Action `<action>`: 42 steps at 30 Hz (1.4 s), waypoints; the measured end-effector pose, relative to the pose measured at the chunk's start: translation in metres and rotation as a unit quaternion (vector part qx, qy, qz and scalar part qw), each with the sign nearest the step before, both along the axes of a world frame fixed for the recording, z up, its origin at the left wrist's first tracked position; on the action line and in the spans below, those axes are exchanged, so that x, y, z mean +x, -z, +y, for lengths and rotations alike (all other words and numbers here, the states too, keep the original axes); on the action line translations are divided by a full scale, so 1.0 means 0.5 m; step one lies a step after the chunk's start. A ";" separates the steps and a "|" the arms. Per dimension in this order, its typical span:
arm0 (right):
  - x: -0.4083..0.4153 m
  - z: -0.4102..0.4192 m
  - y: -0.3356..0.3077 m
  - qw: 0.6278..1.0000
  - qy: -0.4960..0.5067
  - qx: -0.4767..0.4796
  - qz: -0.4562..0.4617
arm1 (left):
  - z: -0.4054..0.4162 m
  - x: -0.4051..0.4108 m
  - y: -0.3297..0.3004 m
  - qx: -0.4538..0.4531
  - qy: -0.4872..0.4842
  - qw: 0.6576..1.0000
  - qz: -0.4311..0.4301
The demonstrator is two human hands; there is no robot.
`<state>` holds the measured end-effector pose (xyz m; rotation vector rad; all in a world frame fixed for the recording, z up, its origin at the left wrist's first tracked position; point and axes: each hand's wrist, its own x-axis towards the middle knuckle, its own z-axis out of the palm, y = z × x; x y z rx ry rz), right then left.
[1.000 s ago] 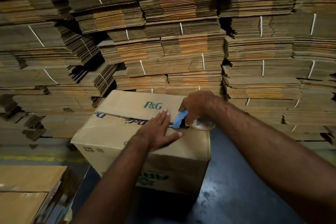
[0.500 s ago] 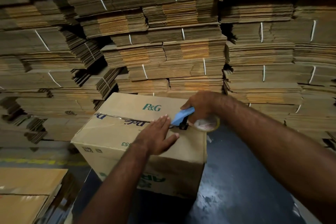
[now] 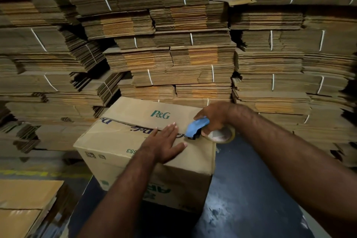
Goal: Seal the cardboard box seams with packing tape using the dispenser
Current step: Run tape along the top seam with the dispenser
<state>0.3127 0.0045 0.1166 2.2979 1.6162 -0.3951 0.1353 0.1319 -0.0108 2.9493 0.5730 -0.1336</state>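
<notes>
I see the box (image 3: 146, 152) at the centre of my view, standing on a dark blue worktop (image 3: 241, 189), with its two top flaps folded shut and the seam between them running from 9 o'clock to 3 o'clock. My left hand (image 3: 164, 145) lies flat on the near flap, fingers straight and spread, tips right at the seam, pressing the flap down. My right hand (image 3: 212, 120) sits at the 3 o'clock end of the seam, its fingers curled round the dispenser (image 3: 197, 128); the blue head touches the box top just beside my left fingertips, and the tape roll (image 3: 222, 135) hangs over the right edge.

I judge the box light and probably empty, so it could slide or tip if I drag the dispenser hard; the flat left hand is the right anchor. The cardboard looks stiff along its edges but springy at the flaps, which will lift unless held. Best hold is palm down close to the seam, moved ahead of the tape. The dispenser looks rigid and light; grip it by the handle, head pressed low. The tape is thin and sticky and may wrinkle if slack

At 12 o'clock stand strapped stacks (image 3: 173, 54) of flattened cartons; more flat cartons (image 3: 25, 205) lie at 8 o'clock
</notes>
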 end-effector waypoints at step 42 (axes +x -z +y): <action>0.070 -0.138 0.047 0.983 0.001 0.180 0.039 | -0.095 0.072 0.001 0.018 -0.033 0.999 -0.024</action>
